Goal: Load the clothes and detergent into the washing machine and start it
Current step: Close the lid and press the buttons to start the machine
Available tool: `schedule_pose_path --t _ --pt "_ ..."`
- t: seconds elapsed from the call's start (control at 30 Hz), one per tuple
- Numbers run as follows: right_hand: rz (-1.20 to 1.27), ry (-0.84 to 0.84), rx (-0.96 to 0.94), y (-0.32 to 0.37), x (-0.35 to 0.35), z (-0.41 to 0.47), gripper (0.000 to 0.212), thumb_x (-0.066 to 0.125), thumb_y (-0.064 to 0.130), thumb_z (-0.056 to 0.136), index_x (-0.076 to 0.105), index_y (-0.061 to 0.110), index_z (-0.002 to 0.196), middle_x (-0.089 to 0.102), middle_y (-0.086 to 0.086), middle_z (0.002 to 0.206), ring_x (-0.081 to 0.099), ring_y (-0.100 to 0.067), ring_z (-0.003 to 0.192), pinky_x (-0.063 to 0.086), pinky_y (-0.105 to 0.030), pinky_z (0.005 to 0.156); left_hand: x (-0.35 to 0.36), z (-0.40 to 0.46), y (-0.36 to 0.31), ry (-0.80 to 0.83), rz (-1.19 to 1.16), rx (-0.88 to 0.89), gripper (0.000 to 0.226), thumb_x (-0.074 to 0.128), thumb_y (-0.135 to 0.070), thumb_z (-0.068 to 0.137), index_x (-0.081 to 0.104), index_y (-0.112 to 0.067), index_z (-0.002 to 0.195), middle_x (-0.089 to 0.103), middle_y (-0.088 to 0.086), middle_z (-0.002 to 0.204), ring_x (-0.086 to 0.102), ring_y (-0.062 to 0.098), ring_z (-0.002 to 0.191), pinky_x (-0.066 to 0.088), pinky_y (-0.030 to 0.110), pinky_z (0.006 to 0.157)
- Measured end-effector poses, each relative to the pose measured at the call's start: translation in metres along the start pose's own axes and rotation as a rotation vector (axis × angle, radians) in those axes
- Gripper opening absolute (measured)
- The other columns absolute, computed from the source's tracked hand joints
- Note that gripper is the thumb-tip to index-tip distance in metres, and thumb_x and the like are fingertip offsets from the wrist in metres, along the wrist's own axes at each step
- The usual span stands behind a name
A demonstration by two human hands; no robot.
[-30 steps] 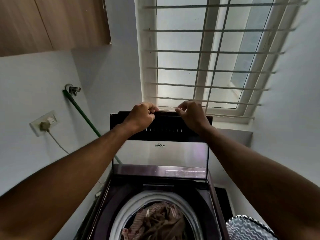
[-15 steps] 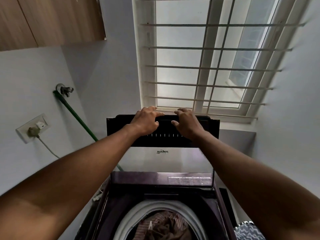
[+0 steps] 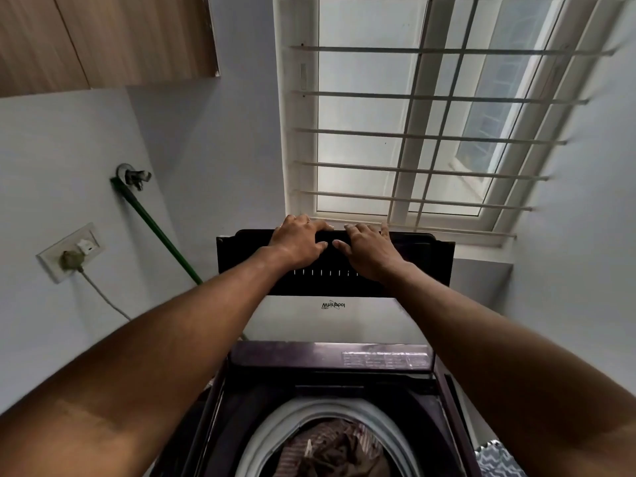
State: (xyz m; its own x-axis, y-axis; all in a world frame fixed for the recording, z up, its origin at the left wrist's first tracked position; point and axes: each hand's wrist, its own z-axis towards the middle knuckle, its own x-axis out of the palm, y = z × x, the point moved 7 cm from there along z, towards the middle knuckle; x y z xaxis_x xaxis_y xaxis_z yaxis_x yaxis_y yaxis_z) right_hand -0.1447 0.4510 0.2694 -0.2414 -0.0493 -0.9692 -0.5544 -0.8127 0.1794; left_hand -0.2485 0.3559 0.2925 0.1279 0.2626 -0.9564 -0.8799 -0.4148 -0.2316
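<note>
- The washing machine [image 3: 330, 401] stands below the barred window [image 3: 413, 125], its lid [image 3: 334, 263] raised upright and its drum [image 3: 330, 421] open to the room.
- The clothes [image 3: 330, 449] already lie bunched in the drum, brownish and striped, so the loading of laundry looks done; I see no detergent anywhere from here.
- The left hand [image 3: 297, 241] and the right hand [image 3: 370, 249] sit close together on the lid's top edge, fingers curled over it, thumbs on the dark face toward the person.
- Both hands are clamped on the lid, near its middle. I judge this two-handed hold is meant to bring the lid down evenly and keep it from dropping.
- Compared with a second ago, the hands have slid nearer each other, and their palms lie flatter over the dark panel instead of pinching just the edge.
- The lid's top edge sits lower against the window sill than it did, though the camera has also shifted, so how far the lid itself has tipped I cannot say.
- A green hose [image 3: 155, 228] runs down from the wall tap [image 3: 134, 175], and a plug [image 3: 72, 259] sits in the socket, so water and power appear connected.
</note>
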Motion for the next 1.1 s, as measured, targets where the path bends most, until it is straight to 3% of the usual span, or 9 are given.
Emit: schedule_pose_path --t 0.13,0.23,0.43,0.57,0.8,0.97,1.1 --pt "0.012 -0.045 -0.001 0.004 -0.014 -0.01 0.048 0.032 0.047 0.104 0.06 0.014 0.123 0.061 -0.012 0.128 0.051 -0.032 0.127 0.038 -0.048 0.107 -0.012 -0.013 -0.008 -0.03 0.03 0.004 0.033 0.056 -0.048 0.095 0.055 -0.043 0.128 0.053 -0.001 0.133 0.04 0.022 0.131 0.037 0.048 0.104" --pt "0.018 -0.044 -0.006 0.008 -0.026 -0.023 0.041 0.035 0.04 0.104 0.064 0.013 0.114 0.065 -0.013 0.12 0.057 -0.033 0.117 0.046 -0.045 0.098 -0.017 -0.023 -0.011 -0.026 0.035 0.004 0.033 0.055 -0.053 0.094 0.057 -0.045 0.126 0.053 -0.004 0.131 0.039 0.021 0.13 0.036 0.05 0.1" --pt "-0.028 -0.081 0.0 0.02 -0.034 -0.059 0.032 0.046 0.037 0.103 0.064 0.013 0.113 0.068 -0.013 0.115 0.062 -0.034 0.108 0.045 -0.04 0.092 -0.022 -0.059 -0.008 0.012 -0.004 -0.013 0.052 0.054 -0.069 0.086 0.059 -0.042 0.13 0.055 0.0 0.131 0.039 0.023 0.129 0.037 0.047 0.104" --pt "-0.03 -0.042 -0.027 0.028 -0.039 -0.093 0.031 0.049 0.038 0.102 0.067 0.014 0.111 0.07 -0.015 0.111 0.063 -0.036 0.106 0.047 -0.04 0.088 -0.025 -0.089 -0.011 0.107 -0.047 0.022 0.062 0.055 -0.075 0.081 0.059 -0.037 0.13 0.06 0.003 0.129 0.053 0.025 0.12 0.045 0.042 0.099" --pt "0.131 0.103 -0.018 0.039 -0.051 -0.156 0.027 0.067 0.042 0.09 0.076 0.022 0.107 0.074 -0.007 0.102 0.067 -0.025 0.095 0.051 -0.032 0.082 -0.014 -0.143 -0.021 0.34 -0.018 0.113 0.06 0.049 -0.084 0.076 0.068 -0.034 0.103 0.069 -0.005 0.09 0.063 0.014 0.084 0.053 0.033 0.078" --pt "0.104 0.084 -0.008 0.04 -0.039 -0.217 0.04 0.065 0.056 0.087 0.076 0.024 0.108 0.075 -0.005 0.1 0.066 -0.023 0.092 0.043 -0.028 0.074 0.015 -0.181 -0.03 0.506 -0.002 0.191 0.068 0.046 -0.086 0.076 0.069 -0.024 0.093 0.07 -0.001 0.087 0.065 0.021 0.082 0.051 0.034 0.077" --pt "0.054 0.143 -0.017 0.043 -0.017 -0.254 0.051 0.062 0.068 0.08 0.074 0.027 0.107 0.073 -0.009 0.105 0.065 -0.03 0.1 0.045 -0.033 0.079 0.043 -0.216 -0.032 0.586 -0.018 0.185 0.081 0.044 -0.093 0.067 0.07 -0.021 0.094 0.07 -0.001 0.09 0.066 0.021 0.084 0.053 0.036 0.079"
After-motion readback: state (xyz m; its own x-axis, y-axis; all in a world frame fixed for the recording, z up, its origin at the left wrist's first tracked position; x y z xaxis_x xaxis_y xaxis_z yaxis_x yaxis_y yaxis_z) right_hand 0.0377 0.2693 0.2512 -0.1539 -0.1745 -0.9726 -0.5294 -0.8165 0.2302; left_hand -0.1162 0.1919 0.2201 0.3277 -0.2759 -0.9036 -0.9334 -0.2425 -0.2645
